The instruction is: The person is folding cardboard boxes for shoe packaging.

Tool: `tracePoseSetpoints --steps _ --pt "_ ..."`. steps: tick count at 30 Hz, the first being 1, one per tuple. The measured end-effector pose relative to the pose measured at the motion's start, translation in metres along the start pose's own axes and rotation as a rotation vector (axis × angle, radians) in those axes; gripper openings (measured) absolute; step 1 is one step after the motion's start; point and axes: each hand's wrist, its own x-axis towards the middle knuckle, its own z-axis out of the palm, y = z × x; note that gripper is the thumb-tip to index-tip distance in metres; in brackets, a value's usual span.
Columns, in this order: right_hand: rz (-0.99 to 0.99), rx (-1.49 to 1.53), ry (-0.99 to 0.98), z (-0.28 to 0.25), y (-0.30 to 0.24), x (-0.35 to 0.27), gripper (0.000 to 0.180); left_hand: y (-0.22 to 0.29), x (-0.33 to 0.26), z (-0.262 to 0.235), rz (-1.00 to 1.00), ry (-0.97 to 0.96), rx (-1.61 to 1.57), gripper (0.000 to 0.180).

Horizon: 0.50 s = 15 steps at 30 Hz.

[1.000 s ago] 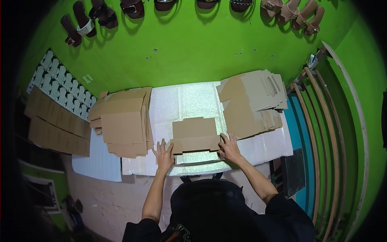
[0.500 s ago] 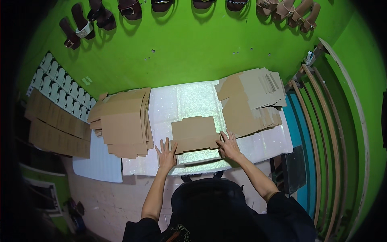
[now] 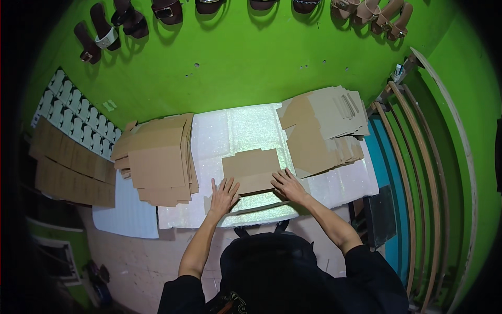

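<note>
A brown cardboard box blank [image 3: 252, 166] lies on the white shiny table covering [image 3: 212, 131] in front of me. A tab sticks out from its far edge. My left hand [image 3: 224, 195] rests on its near left corner, fingers stretched out and thumb apart. Over the near right corner my right hand [image 3: 289, 186] lies with its fingers extended and slightly spread. Both palms face down, pressing on the near strip of the cardboard. What lies under the fingers is hidden.
A stack of cardboard blanks [image 3: 157, 162] stands on the left, another cardboard pile [image 3: 319, 136] on the right. Further left are printed cartons [image 3: 78, 167]. Wooden rails [image 3: 408, 178] rise at the right. Sandals [image 3: 167, 11] hang along the green wall [image 3: 235, 68].
Both hands have moved inward from the side edges onto the near corners of the cardboard blank. The cardboard and the piles stay in about the same place.
</note>
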Motion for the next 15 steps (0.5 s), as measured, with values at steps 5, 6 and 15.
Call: tracePoseSetpoints --steps 5,6,15 --pt "0.066 0.0 0.0 -0.002 -0.007 -0.002 0.041 -0.003 -0.01 0.008 0.012 0.016 -0.003 0.059" --pt "0.064 -0.001 -0.001 -0.002 -0.007 -0.005 0.041 -0.004 -0.01 0.009 0.018 0.014 -0.007 0.06" --pt "0.038 -0.081 0.021 0.001 -0.002 -0.014 0.04 0.001 -0.005 0.002 -0.024 -0.051 -0.027 0.06"
